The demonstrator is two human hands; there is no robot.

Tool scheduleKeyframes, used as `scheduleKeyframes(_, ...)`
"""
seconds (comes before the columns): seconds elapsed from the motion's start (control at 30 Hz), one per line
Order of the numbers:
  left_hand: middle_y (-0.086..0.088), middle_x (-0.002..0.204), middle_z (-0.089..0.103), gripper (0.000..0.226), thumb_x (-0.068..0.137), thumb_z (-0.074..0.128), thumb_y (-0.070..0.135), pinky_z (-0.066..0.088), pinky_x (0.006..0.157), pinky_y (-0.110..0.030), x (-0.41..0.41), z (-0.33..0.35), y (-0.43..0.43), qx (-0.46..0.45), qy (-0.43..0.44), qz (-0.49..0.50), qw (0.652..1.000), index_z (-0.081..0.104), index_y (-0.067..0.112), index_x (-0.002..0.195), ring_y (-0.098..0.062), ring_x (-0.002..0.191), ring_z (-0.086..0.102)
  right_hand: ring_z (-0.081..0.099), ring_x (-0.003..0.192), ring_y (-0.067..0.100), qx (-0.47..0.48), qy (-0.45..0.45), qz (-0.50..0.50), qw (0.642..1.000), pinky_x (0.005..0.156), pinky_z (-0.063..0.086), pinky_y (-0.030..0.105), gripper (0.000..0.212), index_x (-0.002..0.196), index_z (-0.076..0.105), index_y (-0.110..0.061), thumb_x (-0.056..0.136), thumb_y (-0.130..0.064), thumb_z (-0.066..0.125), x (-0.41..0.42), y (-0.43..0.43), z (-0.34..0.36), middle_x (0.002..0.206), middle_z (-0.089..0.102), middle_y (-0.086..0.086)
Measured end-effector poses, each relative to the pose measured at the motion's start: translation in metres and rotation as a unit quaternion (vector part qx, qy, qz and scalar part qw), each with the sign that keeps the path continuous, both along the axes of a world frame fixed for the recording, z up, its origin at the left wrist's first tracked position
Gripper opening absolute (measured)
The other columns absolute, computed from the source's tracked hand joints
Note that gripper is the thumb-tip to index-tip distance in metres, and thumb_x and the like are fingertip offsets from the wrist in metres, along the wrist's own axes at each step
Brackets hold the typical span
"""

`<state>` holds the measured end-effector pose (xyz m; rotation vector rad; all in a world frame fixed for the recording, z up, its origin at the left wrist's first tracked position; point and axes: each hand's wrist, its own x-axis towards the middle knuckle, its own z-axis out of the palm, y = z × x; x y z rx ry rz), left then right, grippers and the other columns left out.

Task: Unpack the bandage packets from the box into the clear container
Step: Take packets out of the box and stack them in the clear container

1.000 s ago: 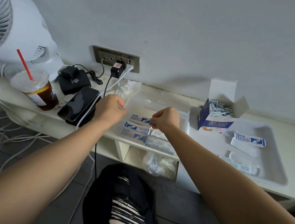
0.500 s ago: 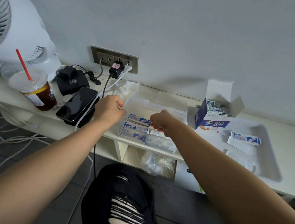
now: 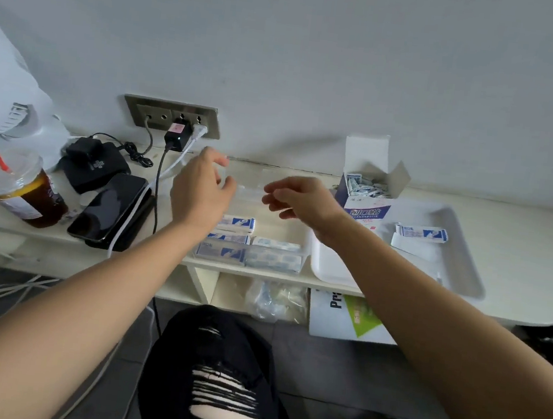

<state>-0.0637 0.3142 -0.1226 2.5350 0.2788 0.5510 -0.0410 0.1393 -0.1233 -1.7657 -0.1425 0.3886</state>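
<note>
Both hands over the clear container, open box just to your right.
Your left hand (image 3: 201,194) has its fingers curled by something clear and blurred; can't tell if it grips. Your right hand (image 3: 298,201) is loose and holds nothing visible. The clear container (image 3: 300,257) sits below both hands on the near side, with flat packets (image 3: 235,222) inside, long sides running left-right. The box (image 3: 364,212) stands upright just right of your right hand, with loose packets (image 3: 365,186) heaped at its open top. Your right hand is nearer, so you'd likely reach right and slightly far, down into that opening.
</note>
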Motion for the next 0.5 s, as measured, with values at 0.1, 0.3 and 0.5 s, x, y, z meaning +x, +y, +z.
scheduleKeyframes(0.1, 0.004, 0.083, 0.055, 0.019, 0.087, 0.057, 0.019, 0.037, 0.062, -0.025, 0.006, 0.007, -0.047, -0.014, -0.066, -0.091, 0.994, 0.055, 0.018, 0.106, -0.011, 0.069, 0.051, 0.059, 0.062, 0.012, 0.018, -0.071, -0.057, 0.996, 0.05, 0.043, 0.018, 0.023, 0.09, 0.067, -0.009, 0.091, 0.001, 0.046, -0.008, -0.042, 0.011, 0.077, 0.07, 0.006)
scheduleKeyframes(0.3, 0.005, 0.085, 0.055, 0.014, 0.08, 0.057, 0.009, 0.042, 0.064, -0.026, -0.003, 0.0, -0.142, -0.009, -0.095, -0.32, 0.942, 0.06, 0.016, 0.092, -0.009, 0.066, 0.051, 0.053, 0.053, 0.012, -0.117, -0.096, -0.161, 0.975, 0.047, 0.04, 0.015, 0.024, 0.083, 0.068, -0.01, 0.086, 0.001, 0.047, -0.024, -0.138, -0.002, 0.068, 0.066, 0.006)
scheduleKeyframes(0.5, -0.001, 0.099, 0.059, 0.025, 0.083, 0.066, 0.015, 0.046, 0.075, -0.029, -0.002, -0.041, -0.198, 0.036, 0.136, -0.406, 0.903, 0.061, 0.016, 0.107, -0.011, 0.073, 0.053, 0.056, 0.075, 0.012, -0.382, -0.055, -0.069, 0.92, 0.067, 0.042, 0.021, 0.019, 0.092, 0.072, -0.016, 0.082, -0.005, 0.061, -0.035, -0.202, -0.037, 0.082, 0.062, -0.003)
